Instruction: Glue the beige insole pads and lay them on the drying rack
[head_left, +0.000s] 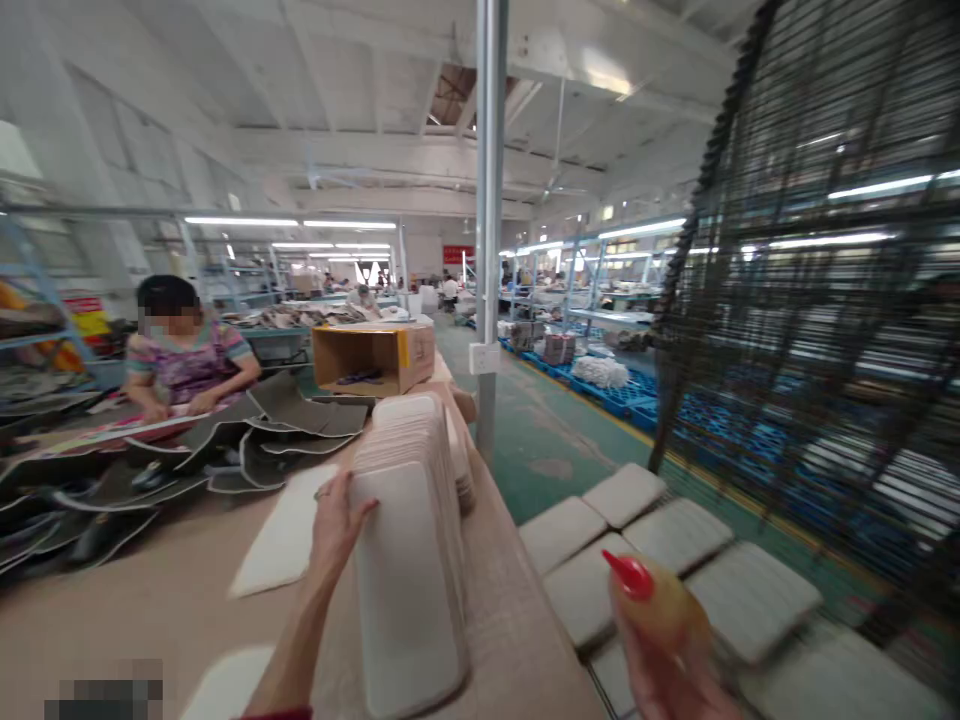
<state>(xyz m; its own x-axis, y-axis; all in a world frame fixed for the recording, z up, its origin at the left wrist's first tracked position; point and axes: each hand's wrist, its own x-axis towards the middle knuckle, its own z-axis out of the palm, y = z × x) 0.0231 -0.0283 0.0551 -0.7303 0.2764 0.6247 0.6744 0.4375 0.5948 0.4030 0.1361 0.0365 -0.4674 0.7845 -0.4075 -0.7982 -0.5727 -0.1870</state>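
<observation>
A leaning row of white rounded-corner pads [409, 590] stands on the table, the nearest one showing its full face. My left hand [336, 525] is closed on the row's upper left edge, thumb on the front pad and fingers at its side. Low on the right, my right hand [660, 670] is wrapped round a yellowish squeeze bottle with a red pointed nozzle [630, 575]. The nozzle points up and to the left, apart from the pads, and the bottle is blurred. Single white pads [281, 530] lie flat left of my left arm.
Dark grey curved pieces [300, 420] are heaped on the left of the table [180, 540], where a co-worker [187, 350] sits. A cardboard box [375, 358] lies behind the row. Stacked pads [675, 535] stand below the right edge, near a fan cage [810, 250]. A metal post [491, 180] rises beyond.
</observation>
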